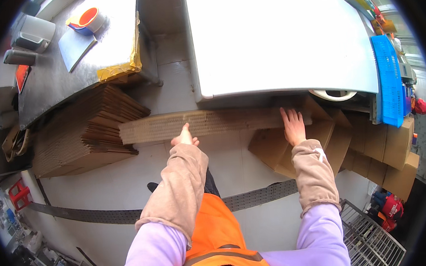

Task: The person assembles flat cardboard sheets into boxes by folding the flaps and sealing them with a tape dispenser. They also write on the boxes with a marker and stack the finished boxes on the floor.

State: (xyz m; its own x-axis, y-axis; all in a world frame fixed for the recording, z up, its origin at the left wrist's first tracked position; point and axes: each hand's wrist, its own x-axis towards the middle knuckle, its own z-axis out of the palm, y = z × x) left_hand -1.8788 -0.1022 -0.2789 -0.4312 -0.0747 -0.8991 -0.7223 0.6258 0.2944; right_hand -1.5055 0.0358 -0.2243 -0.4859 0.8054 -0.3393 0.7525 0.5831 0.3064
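A long bundle of flat cardboard point(222, 122) stretches crosswise in front of me, its many layered edges facing up. My left hand point(185, 137) is at the near side of this bundle, one finger stretched out over it; the other fingers are partly hidden. Near the bundle's right end, my right hand point(293, 124) rests with its fingers spread on the cardboard edges. Neither hand is closed around anything that I can see. Folded cardboard boxes point(82, 134) lean in a row at the left, and open brown boxes point(278, 150) stand under my right hand.
A steel table point(47, 88) holds a tape roll point(89, 18) and a notebook point(76, 46). A large white-topped unit point(280, 39) stands ahead, with a blue basket point(388, 81) at its right. A metal rack point(371, 235) is at lower right, near a person in red point(392, 208).
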